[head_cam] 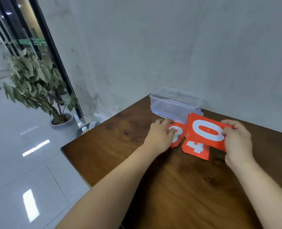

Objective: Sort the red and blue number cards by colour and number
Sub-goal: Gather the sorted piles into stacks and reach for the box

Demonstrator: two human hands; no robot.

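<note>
The right hand [236,139] is pinching the red 0 card [204,129] just above the red 4 card [196,148] lying on the table [137,162], while the left hand [160,136] fingers [167,121] are curling round a third red card [177,138], its numeral half-hidden.

Red cards: 3 card [177,136] and 4 card [195,147] flat, 0 card [208,131] raised.

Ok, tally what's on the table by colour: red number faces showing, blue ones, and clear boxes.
Red number faces: 3 (3 card, 0 card, 4 card)
Blue number faces: 0
Clear box: 1
Total: 4
</note>
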